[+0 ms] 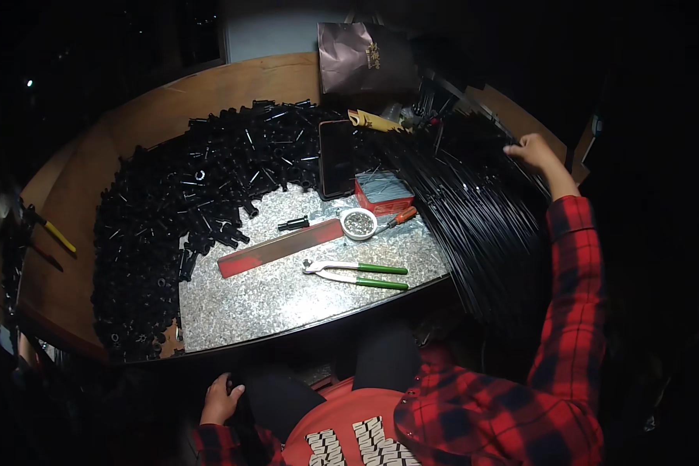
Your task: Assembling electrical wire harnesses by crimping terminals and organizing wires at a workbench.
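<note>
Right hand at the far side of a sheaf of black rods

The long thin rods [478,221] lie at the right end of the table, many together, their long axis running from the far side down toward the person and slanting to the right. The near ends reach out past the table's front edge and sink into shadow; the far ends lie close to a yellow roll [377,121].

The rods are black and slender, with pale streaks of light along them. They sit nearly parallel, fanning a little, and look slightly bowed, though the lens bends straight edges too.

The right hand [528,151] is at the far right side of the sheaf, fingers curled and tips drawn in; I cannot tell whether a rod is between them. The left hand [222,398] is low beside the thigh, partly curled, and its grip cannot be made out either.

To the left of the rods, the speckled tabletop [248,311] shows as far as its curved front edge. Green-handled pincers [359,267] lie on it, with a long reddish bar [281,247], a white dish [358,224] and a red box [384,205] of thin pieces farther back. A heap of black tubular parts [210,182] fills the left and far side, against a wooden wall [202,89]. A dark flat device [336,159] stands between heap and box.
</note>
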The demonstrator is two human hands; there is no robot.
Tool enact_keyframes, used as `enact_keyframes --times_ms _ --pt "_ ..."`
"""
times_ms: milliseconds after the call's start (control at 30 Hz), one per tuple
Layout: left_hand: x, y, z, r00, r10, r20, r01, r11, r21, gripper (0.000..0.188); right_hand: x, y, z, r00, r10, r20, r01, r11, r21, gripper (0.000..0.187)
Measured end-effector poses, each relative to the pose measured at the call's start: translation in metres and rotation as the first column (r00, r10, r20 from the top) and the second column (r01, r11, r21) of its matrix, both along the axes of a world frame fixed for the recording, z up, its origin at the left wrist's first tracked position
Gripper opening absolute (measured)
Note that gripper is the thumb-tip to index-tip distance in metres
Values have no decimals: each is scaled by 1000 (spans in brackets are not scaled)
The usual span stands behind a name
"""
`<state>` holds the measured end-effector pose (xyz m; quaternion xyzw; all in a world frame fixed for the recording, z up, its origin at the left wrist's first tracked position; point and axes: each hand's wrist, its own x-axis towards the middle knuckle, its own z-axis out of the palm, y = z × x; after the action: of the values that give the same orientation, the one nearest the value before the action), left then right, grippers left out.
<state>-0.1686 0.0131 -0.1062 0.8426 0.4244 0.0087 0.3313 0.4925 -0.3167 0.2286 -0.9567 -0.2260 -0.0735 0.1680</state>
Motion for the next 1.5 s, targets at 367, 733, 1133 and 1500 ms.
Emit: enact_keyframes --times_ms 367,733,1133,1500 --pt "99 -49 147 825 -356 438 262 929 263 36 -151 113 36 855 493 -161 -332 758 561 25" --pt "191 -47 228 647 -371 666 -229 739 634 107 -328 171 -21 311 870 -383 -532 493 688 24" --pt "145 -3 215 315 2 949 -98 995 30 28 -369 155 -84 -175 872 -457 -357 376 855 26" --pt "148 -17 241 396 22 918 -59 998 2 22 -367 122 -74 -316 836 -448 -254 380 889 26"
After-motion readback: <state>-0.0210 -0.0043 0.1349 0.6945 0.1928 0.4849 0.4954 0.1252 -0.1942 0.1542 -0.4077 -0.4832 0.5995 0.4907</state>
